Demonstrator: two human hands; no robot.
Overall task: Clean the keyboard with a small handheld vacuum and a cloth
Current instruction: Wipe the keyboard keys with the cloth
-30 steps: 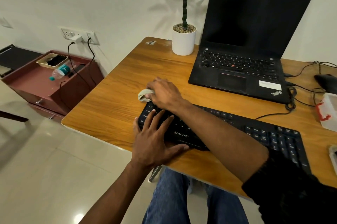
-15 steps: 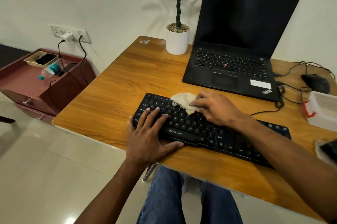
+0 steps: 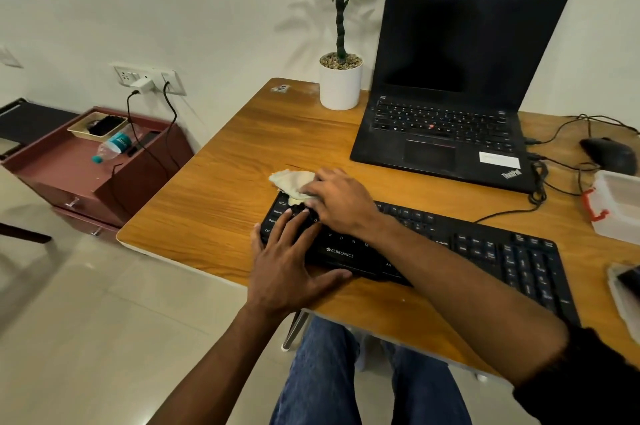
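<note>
Fingers (image 3: 313, 187) of the right hand (image 3: 341, 201) lie mostly flat, pressing a crumpled off-white cloth (image 3: 292, 181) onto the top-left corner of the long black corded keyboard (image 3: 485, 249); whether the thumb also pinches the cloth I can't tell, it's hidden under the palm. Left hand (image 3: 287, 265) is spread, fingers straight on the left-end keys, thumb along the front edge, holding nothing, prob. just steadying the board.

Key relation: keyboard's long axis runs from the hands' end out to the person's right, so nearly all unwiped keys lie to the right of the cloth. Right hand is on the cloth, so it's the one placed to sweep that way; left hand sits just beside it, fingertips nearly touching the right hand.

Vs half a sec ago: cloth and right hand were nearer mid-board, now back at the far-left corner w/ part of the cloth hanging over onto the orange-brown wooden desk (image 3: 214, 203). Left hand hasn't really shifted. No vacuum in view.
</note>
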